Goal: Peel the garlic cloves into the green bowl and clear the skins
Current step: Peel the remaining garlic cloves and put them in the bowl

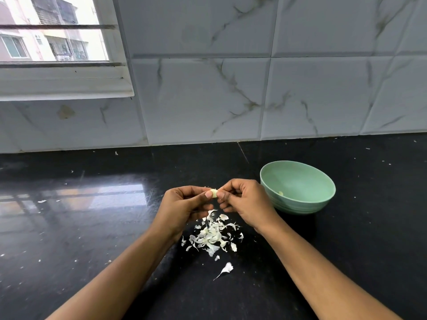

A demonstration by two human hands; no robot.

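In the centre of the frame, two hands meet above a glossy black worktop (92,227). The left hand (182,209) and the right hand (245,202), fingers curled, together pinch one garlic clove (214,193) between their fingertips, one at each end. The clove is small, pale cream and smooth, with a shred of papery skin at its top. Just below the hands lies one heap of skins (211,236), white, thin and curled, too many to count. One longer loose skin (225,270) lies apart, nearer the lower edge. Right of centre, just beside the right hand, stands one green bowl (295,207), ribbed low on its outer wall. One pale piece (280,193) shows inside it by the near wall; the rim hides anything lower. White flecks dot the worktop. A window (53,31) fills the upper left, beside a veined tiled wall (208,88).
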